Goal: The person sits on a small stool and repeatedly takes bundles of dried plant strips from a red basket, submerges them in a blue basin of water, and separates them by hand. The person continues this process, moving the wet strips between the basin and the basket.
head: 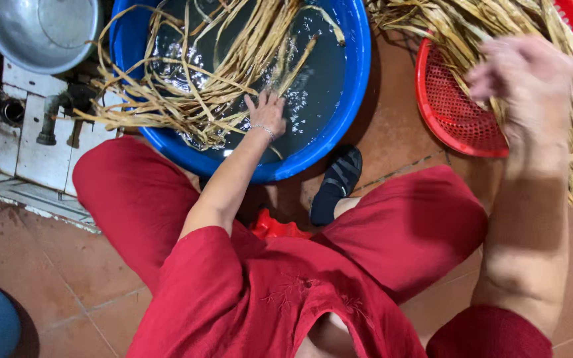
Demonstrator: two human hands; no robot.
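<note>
From the head camera, looking straight down: my left hand (pixel 268 114) lies flat in the big blue basin (pixel 356 79), fingers spread wide, palm pressing down on the wet straw strands (pixel 200 86) where they meet the dark water. It grips nothing; it only rests on the strands. A thin bracelet (pixel 262 129) sits at that wrist. The strands fan out across the water and hang over the basin's left rim.

My right hand (pixel 518 73) is raised above the red mesh basket (pixel 455 113), which stands just beside the basin on its right. The hand is blurred, so I cannot tell whether the fingers are closed on anything or loose. Under it a thick bundle of dry straw (pixel 472 26) lies across the basket and trails off its right side towards the floor.

I sit low in red clothes, knees apart, with the basin between them. A black sandal (pixel 336 182) shows on the brown tiled floor (pixel 392 132) just below the basin. A metal bowl (pixel 38 33) stands at the upper left, above a grey pipe (pixel 49 122) on white tiles.
</note>
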